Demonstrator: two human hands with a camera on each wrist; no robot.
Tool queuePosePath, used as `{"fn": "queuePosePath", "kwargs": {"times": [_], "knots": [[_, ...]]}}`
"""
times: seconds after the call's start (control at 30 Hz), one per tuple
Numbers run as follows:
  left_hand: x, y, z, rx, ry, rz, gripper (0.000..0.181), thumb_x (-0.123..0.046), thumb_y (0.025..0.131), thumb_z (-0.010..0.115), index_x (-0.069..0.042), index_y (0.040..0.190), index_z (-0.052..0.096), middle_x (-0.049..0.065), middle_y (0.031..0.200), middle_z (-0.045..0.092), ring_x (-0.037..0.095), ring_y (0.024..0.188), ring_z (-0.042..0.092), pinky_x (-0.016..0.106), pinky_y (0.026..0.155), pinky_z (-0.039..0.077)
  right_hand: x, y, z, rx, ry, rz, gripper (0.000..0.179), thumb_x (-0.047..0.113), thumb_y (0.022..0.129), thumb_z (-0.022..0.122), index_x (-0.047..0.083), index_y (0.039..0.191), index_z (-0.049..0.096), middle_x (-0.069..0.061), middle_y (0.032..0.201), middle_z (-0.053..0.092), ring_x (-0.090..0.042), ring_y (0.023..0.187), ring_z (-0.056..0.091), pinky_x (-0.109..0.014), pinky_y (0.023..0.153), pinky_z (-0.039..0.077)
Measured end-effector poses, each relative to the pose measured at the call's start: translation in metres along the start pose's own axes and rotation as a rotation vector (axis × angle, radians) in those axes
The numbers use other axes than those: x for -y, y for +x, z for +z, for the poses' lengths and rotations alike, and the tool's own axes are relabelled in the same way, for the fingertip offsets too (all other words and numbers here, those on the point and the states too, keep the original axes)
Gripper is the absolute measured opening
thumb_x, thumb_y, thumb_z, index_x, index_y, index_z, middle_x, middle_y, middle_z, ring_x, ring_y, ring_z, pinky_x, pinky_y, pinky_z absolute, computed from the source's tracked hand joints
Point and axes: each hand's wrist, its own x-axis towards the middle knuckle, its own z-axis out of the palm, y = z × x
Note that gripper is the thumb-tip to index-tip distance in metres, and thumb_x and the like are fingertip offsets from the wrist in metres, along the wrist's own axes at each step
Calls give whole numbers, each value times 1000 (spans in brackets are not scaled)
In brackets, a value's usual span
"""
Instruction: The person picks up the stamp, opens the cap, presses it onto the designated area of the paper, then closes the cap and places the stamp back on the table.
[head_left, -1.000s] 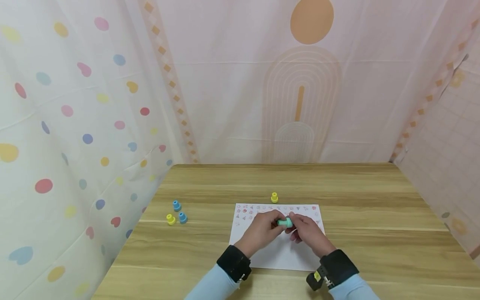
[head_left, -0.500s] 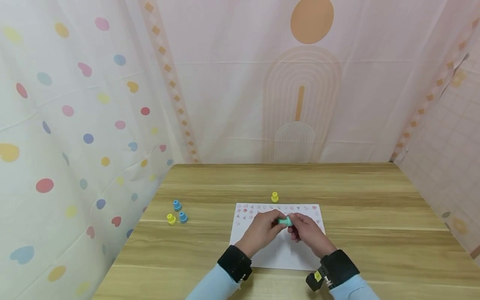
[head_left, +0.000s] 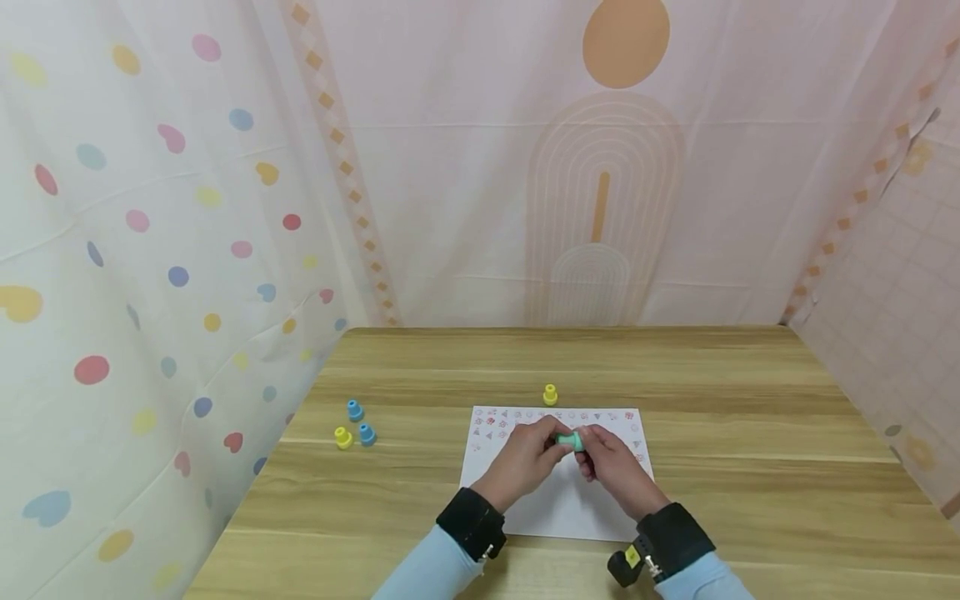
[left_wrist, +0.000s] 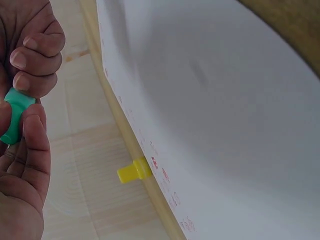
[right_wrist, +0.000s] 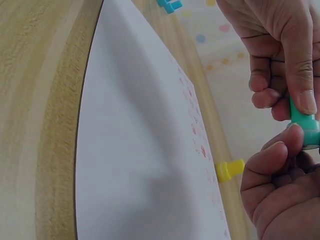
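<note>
Small mint-green plastic stamp-shaped piece point(head_left: 568, 441) is up over the far part of the white paper sheet point(head_left: 570, 508), axis roughly left-right. Left hand point(head_left: 522, 462) pinches the narrow stem, thumb against fingers. Right hand point(head_left: 617, 468) pinches the wide end, other fingers curled in. Hands nearly meet around it.

Both wrist views show it clear of the paper, with soft shadows below. My read: one grip per end gives firm control for turning the piece or working the wide end; can't tell which. Its end face is mostly hidden by fingers.

Paper lies flat on the wood-grain table point(head_left: 750, 400), in front of the person, probably so both hands reach it squarely. Small red printed marks point(head_left: 491, 421) run along its far side; near part looks blank, so likely a working surface.

Yellow plastic stepped peg point(head_left: 550, 395) stands just beyond the far edge, presumably parked within reach but off the sheet. At left, well apart from the paper: two blue plastic stepped pegs point(head_left: 367, 434) and another yellow plastic peg point(head_left: 342, 437), loosely grouped, likely to stay out of the forearms' way.
</note>
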Motion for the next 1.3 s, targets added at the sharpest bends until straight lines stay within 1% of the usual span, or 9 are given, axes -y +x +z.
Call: {"fn": "queuePosePath", "kwargs": {"times": [0.17, 0.33, 0.5, 0.63, 0.7, 0.77, 0.87, 1.1, 1.3], "knots": [[0, 1, 0, 0, 20, 23, 15, -15, 95, 67, -10, 109, 67, -9, 85, 61, 3, 71, 49, 18, 61, 45, 0, 1, -1, 14, 43, 29, 32, 29, 110, 35, 2, 106, 51, -6, 87, 48, -19, 77, 45, -27, 66, 39], [0, 0, -1, -23, 32, 29, 17, -20, 92, 70, -12, 107, 72, -11, 86, 64, 2, 70, 49, 18, 61, 47, -2, 2, 0, 27, 69, 39, 34, 32, 110, 35, 2, 103, 51, -5, 84, 46, -18, 74, 44, -27, 64, 38], [0, 1, -2, -39, -8, -3, 14, -22, 93, 69, -14, 104, 73, -12, 82, 64, 2, 67, 48, 18, 58, 45, -2, 0, 2, 38, 81, 0, 33, 30, 110, 33, 2, 105, 51, -5, 85, 45, -17, 74, 42, -27, 64, 38], [3, 1, -5, -50, -95, -60, 12, -23, 94, 69, -14, 101, 73, -5, 79, 66, 3, 65, 55, 20, 58, 47, -1, -1, 0, 23, 60, -46, 29, 29, 110, 36, 3, 113, 48, -7, 88, 46, -19, 78, 44, -29, 68, 40], [6, 2, -7, -60, -136, -87, 12, -23, 94, 69, -13, 101, 73, 1, 79, 67, 5, 65, 58, 22, 58, 49, 1, -1, -1, 9, 40, -65, 27, 27, 109, 37, 3, 116, 47, -8, 90, 47, -20, 80, 45, -31, 71, 42], [9, 2, -10, -68, -139, -97, 13, -23, 94, 69, -13, 101, 72, 6, 80, 68, 6, 65, 59, 22, 58, 48, 2, -1, -3, 0, 22, -76, 27, 25, 109, 38, 2, 120, 47, -9, 91, 47, -21, 81, 46, -31, 72, 43], [12, 3, -15, -76, -102, -92, 14, -23, 95, 69, -12, 103, 72, 8, 81, 68, 7, 66, 56, 22, 57, 45, 2, 1, -4, 3, -2, -77, 28, 23, 109, 38, 0, 123, 46, -9, 92, 47, -21, 81, 47, -31, 71, 43], [19, 5, -28, -89, 10, -80, 16, -20, 95, 68, -10, 107, 73, -6, 79, 62, 11, 69, 52, 22, 58, 42, 2, 0, -7, -39, -53, -76, 31, 21, 109, 36, 0, 130, 47, -12, 95, 49, -22, 82, 48, -33, 72, 44], [24, 5, -40, -84, 88, -65, 14, -16, 95, 67, -9, 107, 73, -5, 83, 63, 12, 71, 53, 22, 60, 45, -1, -2, -7, -57, -83, -66, 31, 20, 109, 37, 2, 133, 48, -14, 98, 50, -22, 82, 49, -34, 72, 44]]}}
